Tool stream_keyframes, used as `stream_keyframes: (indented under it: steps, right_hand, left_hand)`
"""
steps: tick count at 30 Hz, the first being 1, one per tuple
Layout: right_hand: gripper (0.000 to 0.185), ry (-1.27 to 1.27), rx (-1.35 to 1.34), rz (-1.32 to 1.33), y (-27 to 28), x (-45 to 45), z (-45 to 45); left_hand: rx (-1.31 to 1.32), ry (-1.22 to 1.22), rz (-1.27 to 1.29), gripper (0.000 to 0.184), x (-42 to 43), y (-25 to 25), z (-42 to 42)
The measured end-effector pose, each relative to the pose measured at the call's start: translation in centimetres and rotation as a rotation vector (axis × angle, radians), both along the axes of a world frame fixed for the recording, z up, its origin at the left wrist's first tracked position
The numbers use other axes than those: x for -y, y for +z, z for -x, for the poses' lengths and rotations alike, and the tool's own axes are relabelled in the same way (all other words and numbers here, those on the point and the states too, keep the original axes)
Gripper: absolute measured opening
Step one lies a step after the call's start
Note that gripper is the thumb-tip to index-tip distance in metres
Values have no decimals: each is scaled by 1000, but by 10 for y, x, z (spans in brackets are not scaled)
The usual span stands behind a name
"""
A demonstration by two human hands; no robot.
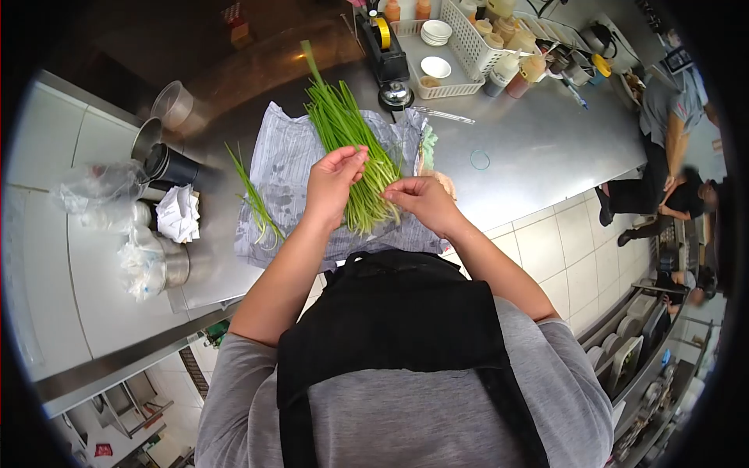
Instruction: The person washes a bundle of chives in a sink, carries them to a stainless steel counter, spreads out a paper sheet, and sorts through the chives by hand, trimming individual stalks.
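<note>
A large bunch of long green stalks (pixel 347 117) with pale lower ends lies on a striped grey cloth (pixel 285 156) on the steel counter. My left hand (pixel 337 181) is over the left side of the bunch, thumb and fingertips pinched together. At the pale ends on the right, my right hand (pixel 425 203) also has its fingertips pressed together. What either pinch holds is too small to make out. A few separate stalks (pixel 253 195) lie on the cloth to the left.
A tape dispenser (pixel 381 47) and a bell (pixel 396 95) stand behind the bunch. White baskets (pixel 446 87) with bowls and bottles are at the back. Cups and plastic bags (pixel 140 257) sit left. Other people (pixel 672 117) are at the far right.
</note>
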State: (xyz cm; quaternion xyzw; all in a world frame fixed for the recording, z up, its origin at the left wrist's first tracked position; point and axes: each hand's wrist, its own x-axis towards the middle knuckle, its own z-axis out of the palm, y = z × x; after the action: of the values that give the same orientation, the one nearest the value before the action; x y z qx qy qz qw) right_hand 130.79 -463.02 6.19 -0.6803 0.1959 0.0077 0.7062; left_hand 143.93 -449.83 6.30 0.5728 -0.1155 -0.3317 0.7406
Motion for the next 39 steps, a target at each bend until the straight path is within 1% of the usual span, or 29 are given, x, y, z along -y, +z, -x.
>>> stream_keyframes:
  steps: [2,5,9,12,14,15,16,17,20,21,22,23,24,25,26,28,29,30,32,33,35,37,38,39]
  right_hand:
    - [17,-14,-11,13,2,-4,-2]
    - [17,-60,40,-7,-2,-13,-9]
    - [16,-133,88,35,-5,-26,-20]
    - [14,-190,123,55,-7,-36,-30]
    - [13,-239,139,46,-7,-44,-35]
    - [10,-327,130,-135,-3,-47,-37]
    - [8,-414,120,-316,-1,-50,-37]
    - [8,-425,114,-312,-1,-52,-37]
    - [8,-741,67,-623,1,-54,-39]
    - [9,-705,49,-532,-10,-49,-34]
    - [9,-700,52,-524,-14,-46,-32]
    - [13,-596,54,-254,-17,-46,-30]
    - [17,-485,54,11,-22,-46,-26]
    - [25,-373,31,260,-34,-42,-20]
    - [25,-362,37,262,-29,-43,-18]
    - [28,-159,-163,732,-18,-48,-13]
    - [30,-174,-9,948,-20,-48,-14]
    - [30,-169,-7,949,-19,-45,-16]
    - [22,-188,-75,1046,-9,-42,-18]
    - [16,-202,-94,998,-4,-40,-22]
    - [15,-211,-68,979,-4,-35,-26]
    - [14,-219,-44,957,-5,-34,-29]
    - [14,-216,-20,923,-6,-35,-32]
    - [14,-213,4,889,-8,-37,-35]
  left_hand:
    - [7,-28,17,20,0,3,-4]
    - [-23,-78,27,19,-4,1,-12]
    - [-32,-131,34,21,-13,-1,-20]
    - [-74,-155,70,19,-22,-4,-27]
    - [-162,-151,139,15,-29,-6,-32]
    - [-166,-163,141,15,-31,-7,-32]
    - [-213,-122,206,14,-32,-8,-31]
    - [-263,-77,269,13,-33,-9,-29]
    - [-230,-62,304,15,-37,-9,-41]
    - [-230,-61,311,15,-38,-7,-45]
    - [-194,-118,250,16,-41,-4,-48]
    - [-159,-171,186,18,-44,-3,-51]
    - [-159,-162,189,18,-46,-5,-52]
    - [-124,-189,157,19,-47,-9,-54]
    - [-87,-216,125,20,-48,-13,-56]
    - [-98,-204,124,21,-50,-18,-56]
    - [-91,-221,100,21,-52,-20,-55]
    - [-87,-238,75,21,-53,-21,-54]
    - [-69,-245,77,21,-55,-25,-53]
    - [-54,-251,68,21,-57,-25,-52]
    - [-40,-259,61,21,-61,-21,-52]
    - [66,-252,-60,23,-76,-17,-55]
    - [60,-253,-62,23,-88,-20,-59]
    - [183,-207,-154,24,-103,-24,-65]
